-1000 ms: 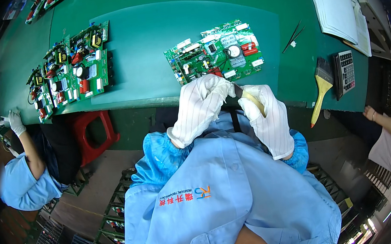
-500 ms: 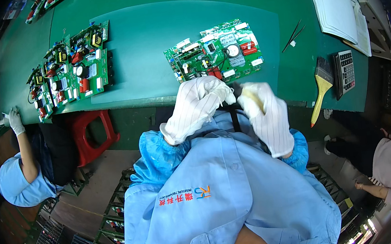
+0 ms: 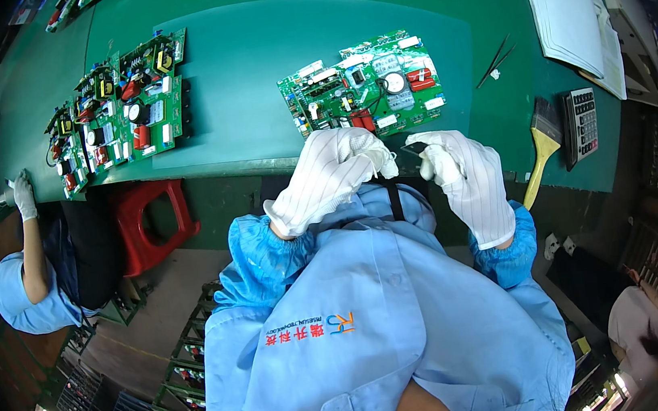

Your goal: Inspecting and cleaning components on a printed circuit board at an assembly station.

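Observation:
A green circuit board [image 3: 360, 88] packed with red, white and black parts lies on the bench in front of me. My left hand [image 3: 339, 169], in a white striped glove, is just off the bench's near edge, below the board. Its fingers are pinched together, hiding whatever may be between them. To its right, also off the edge, is my similarly gloved right hand [image 3: 464, 178]. Its fingers are closed around a thin dark piece [image 3: 413, 149], too small to name, which sticks out toward my left hand. Neither hand is on the board.
Several similar boards [image 3: 123, 107] lie at left on the green bench [image 3: 232, 70]. Tweezers [image 3: 494, 61], a yellow-handled brush [image 3: 543, 150], a calculator [image 3: 581, 126] and papers [image 3: 563, 16] lie at right. A red stool [image 3: 154, 221] and a seated co-worker [image 3: 29, 280] are at left.
My right hand has turned and shifted slightly right, away from my left hand, with a thin dark piece now showing at its fingertips. The left hand stays pinched. At right, a person has moved lower.

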`<state>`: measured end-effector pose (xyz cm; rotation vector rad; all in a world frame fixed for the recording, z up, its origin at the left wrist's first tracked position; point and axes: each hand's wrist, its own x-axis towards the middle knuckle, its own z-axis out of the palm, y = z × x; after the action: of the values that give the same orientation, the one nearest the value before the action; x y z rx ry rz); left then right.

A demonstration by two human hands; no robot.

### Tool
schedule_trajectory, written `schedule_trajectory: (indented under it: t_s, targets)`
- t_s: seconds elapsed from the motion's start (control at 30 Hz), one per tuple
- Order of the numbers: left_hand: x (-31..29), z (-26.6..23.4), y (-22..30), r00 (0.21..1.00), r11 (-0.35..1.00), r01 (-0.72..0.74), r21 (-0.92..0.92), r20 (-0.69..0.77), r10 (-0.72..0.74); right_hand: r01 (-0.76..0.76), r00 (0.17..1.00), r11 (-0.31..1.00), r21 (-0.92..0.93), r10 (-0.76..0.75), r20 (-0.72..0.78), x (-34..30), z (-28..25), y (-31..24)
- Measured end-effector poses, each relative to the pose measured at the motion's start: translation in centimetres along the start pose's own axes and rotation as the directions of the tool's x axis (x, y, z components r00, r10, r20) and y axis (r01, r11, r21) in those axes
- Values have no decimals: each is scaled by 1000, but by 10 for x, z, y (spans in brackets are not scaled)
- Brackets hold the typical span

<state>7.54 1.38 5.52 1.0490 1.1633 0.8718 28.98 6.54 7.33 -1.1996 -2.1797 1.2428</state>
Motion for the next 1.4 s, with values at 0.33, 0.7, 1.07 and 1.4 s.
schedule_trajectory:
  t_s: [0.33, 0.7, 1.07, 1.4]
  targets:
    - [-2, 1, -6, 998, 986, -59, 156, 9, 59, 367, 915, 811, -456, -404, 18, 14, -4, 3]
    - [-2, 1, -4, 994, 983, -105, 153, -2, 106, 356, 920, 803, -478, -392, 27, 11, 0, 2]
    - [-1, 3, -8, 997, 995, 66, -77, -38, -69, 332, 932, 837, -436, -363, 13, 8, 5, 6]
    - [-1, 11, -24, 979, 996, -88, 2, -183, 87, 278, 959, 883, -378, -278, 55, 5, 12, 7]
